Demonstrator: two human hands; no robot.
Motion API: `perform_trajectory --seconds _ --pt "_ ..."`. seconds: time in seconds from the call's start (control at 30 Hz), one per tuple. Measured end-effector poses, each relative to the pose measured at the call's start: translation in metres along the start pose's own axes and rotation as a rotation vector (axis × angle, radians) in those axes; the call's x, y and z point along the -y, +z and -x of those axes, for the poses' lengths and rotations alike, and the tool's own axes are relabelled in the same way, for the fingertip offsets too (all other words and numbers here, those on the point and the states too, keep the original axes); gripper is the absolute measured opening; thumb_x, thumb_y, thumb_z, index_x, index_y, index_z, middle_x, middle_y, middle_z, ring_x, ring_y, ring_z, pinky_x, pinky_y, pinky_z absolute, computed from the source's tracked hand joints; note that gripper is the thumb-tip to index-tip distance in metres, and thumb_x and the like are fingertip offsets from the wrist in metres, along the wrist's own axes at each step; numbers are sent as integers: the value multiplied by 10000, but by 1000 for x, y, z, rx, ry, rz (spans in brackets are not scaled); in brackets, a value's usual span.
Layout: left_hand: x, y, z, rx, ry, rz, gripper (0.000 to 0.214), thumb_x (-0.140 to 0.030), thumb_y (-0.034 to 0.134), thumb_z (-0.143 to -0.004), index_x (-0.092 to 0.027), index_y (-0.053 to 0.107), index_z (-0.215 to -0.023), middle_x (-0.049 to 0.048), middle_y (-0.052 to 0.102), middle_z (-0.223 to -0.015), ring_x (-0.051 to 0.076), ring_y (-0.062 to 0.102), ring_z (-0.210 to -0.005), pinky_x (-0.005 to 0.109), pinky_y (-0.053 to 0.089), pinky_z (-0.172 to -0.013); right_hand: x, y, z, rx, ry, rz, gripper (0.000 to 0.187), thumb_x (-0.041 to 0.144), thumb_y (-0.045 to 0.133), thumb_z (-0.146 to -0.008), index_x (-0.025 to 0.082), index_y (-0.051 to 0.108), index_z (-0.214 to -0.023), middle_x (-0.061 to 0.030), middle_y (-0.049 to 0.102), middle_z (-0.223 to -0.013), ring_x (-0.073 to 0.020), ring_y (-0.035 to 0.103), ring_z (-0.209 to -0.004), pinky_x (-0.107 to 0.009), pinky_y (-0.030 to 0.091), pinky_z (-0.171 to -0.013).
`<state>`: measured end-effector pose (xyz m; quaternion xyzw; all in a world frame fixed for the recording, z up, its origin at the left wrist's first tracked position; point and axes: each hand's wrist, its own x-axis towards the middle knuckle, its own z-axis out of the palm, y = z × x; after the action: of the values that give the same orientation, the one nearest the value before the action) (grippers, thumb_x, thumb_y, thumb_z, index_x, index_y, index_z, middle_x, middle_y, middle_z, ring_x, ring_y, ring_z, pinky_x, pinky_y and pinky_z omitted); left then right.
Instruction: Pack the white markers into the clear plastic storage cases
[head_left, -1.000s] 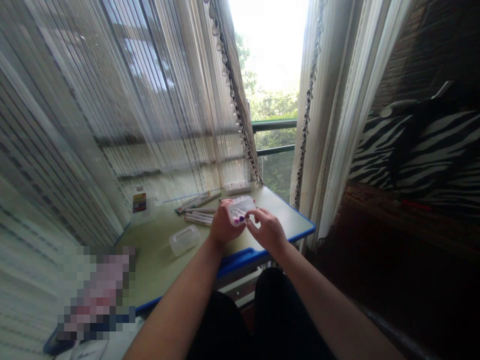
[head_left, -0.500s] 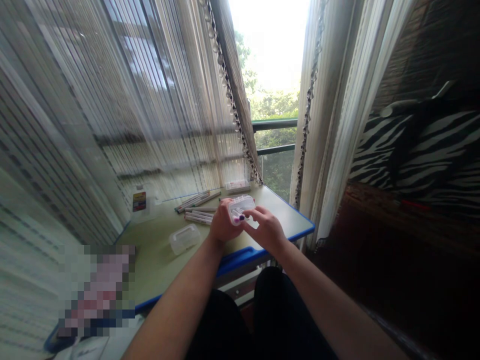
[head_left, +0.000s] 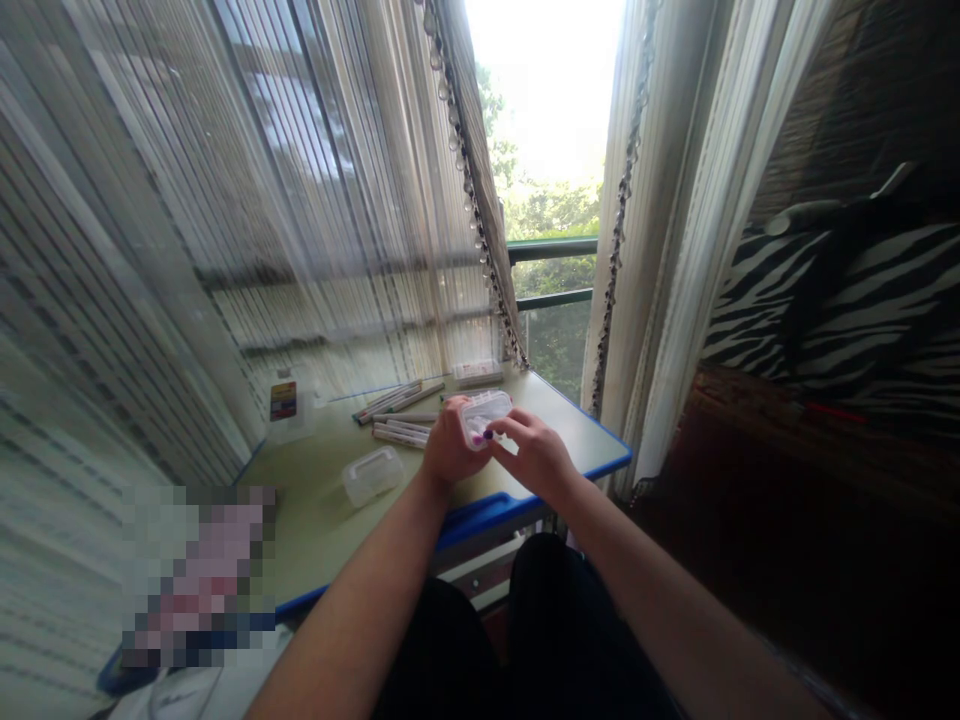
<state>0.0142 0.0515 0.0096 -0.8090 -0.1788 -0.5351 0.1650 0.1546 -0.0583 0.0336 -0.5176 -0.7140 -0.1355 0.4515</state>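
My left hand (head_left: pixel 453 452) is wrapped around a small clear plastic case (head_left: pixel 487 405), holding it tilted above the desk. Inside it lie white-barrelled markers; a pink end (head_left: pixel 478 440) and a dark purple marker end (head_left: pixel 488 435) show at the near side. The thumb and fingertips of my right hand (head_left: pixel 536 450) close on the purple end. To the left, a clear empty plastic box (head_left: pixel 373 475) rests on the desk. Loose markers (head_left: pixel 401 431) lie behind my left hand, and more markers (head_left: pixel 390 400) sit farther back.
The desk (head_left: pixel 307 540) has a blue edge. At its back stand a clear case with a label (head_left: pixel 283 400) and another clear case (head_left: pixel 478 373). Striped curtains (head_left: pixel 360 200) hang behind, beside a window gap with a railing. A pixelated patch covers the lower left.
The view has shifted slightly. Both hands stay at the case, with my right fingertips still at the purple marker end; little else differs.
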Motion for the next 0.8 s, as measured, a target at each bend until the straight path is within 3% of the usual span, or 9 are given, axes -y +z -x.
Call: perform_trajectory --seconds 0.2,0.4,0.57,0.8 --pt "1 0 0 1 22 17 659 -397 590 -693 -139 290 -1220 175 535 -1085 290 605 -965 431 531 -779 -2 0 0 27 -40 1 234 262 616 -800 220 646 -1029 -49 594 -918 -153 574 -775 -255 485 -686" --pt "-2 1 -1 -7 -21 29 628 -400 583 -707 -139 305 -1205 164 541 -1070 285 604 -954 431 526 -784 -4 -1 -1 -2 -45 2 134 275 579 -839 206 666 -913 -55 584 -875 -160 569 -795 -271 492 -725" --pt "-2 0 -2 -12 11 8 633 -376 581 -706 -148 284 -1217 163 526 -1071 287 596 -976 425 531 -784 -4 0 2 -7 -52 -39 225 254 602 -809 200 652 -1021 -65 578 -917 -156 575 -761 -279 505 -708" --pt "-5 -1 -3 -3 -1 -10 674 -450 601 -719 -152 271 -1225 161 515 -1087 289 591 -987 422 531 -781 -7 2 2 -54 -27 -119 236 190 564 -818 217 654 -1034 -53 595 -896 -158 592 -810 -286 511 -762"
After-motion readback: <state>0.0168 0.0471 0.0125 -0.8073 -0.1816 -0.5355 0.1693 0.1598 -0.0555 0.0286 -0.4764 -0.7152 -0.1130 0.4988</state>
